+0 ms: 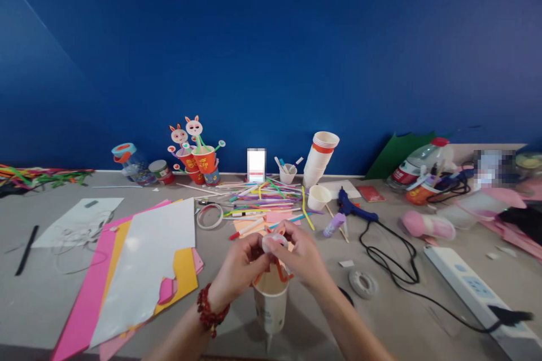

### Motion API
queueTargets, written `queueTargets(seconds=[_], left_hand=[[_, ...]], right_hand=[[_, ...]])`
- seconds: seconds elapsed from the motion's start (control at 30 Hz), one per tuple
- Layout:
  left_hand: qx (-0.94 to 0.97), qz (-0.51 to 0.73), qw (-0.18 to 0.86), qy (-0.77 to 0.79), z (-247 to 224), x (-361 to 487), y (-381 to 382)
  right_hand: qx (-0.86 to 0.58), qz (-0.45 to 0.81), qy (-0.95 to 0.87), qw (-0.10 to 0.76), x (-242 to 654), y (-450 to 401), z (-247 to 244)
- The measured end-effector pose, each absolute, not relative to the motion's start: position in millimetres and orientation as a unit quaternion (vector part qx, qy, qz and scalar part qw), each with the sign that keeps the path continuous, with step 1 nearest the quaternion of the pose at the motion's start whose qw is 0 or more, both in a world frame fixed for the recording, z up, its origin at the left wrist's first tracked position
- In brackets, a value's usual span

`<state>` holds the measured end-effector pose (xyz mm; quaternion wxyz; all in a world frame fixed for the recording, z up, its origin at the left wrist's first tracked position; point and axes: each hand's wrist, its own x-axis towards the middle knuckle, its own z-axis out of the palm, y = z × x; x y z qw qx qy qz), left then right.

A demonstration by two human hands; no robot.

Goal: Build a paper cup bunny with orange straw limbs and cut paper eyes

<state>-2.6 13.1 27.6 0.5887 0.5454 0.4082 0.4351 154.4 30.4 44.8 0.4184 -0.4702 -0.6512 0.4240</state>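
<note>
Both of my hands pinch a small white round cutout (274, 242) with orange ear shapes, just above a paper cup. My left hand (243, 262), with a red beaded bracelet at the wrist, grips its left side. From the right, the fingers of my right hand (302, 251) close on its edge and partly cover its front. Orange bent stems (280, 272) run from below the cutout to the rim of the white paper cup (271, 307), which stands upright under my hands. How the stems join the cutout is hidden by my fingers.
Colored sticks (271, 194) lie scattered behind my hands. Pink, yellow and white sheets (148, 259) lie left. Finished-looking rabbit cups (204, 159) and stacked paper cups (318, 158) stand at the back. A blue glue gun (355, 208), tape roll (363, 283) and power strip (470, 287) lie right.
</note>
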Motion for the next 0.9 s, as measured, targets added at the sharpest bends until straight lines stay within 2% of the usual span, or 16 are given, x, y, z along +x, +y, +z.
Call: queueTargets(seconds=[0.23, 0.63, 0.9], left_hand=[[0.530, 0.433, 0.610, 0.399, 29, -2, 14], [0.471, 0.425, 0.663, 0.398, 36, -3, 15], [0.456, 0.431, 0.673, 0.392, 39, -9, 13]], right_hand=[[-0.465, 0.414, -0.653, 0.432, 155, 30, 42], [-0.420, 0.485, -0.619, 0.453, 157, 35, 48], [-0.386, 0.523, -0.641, 0.407, 170, 32, 45]])
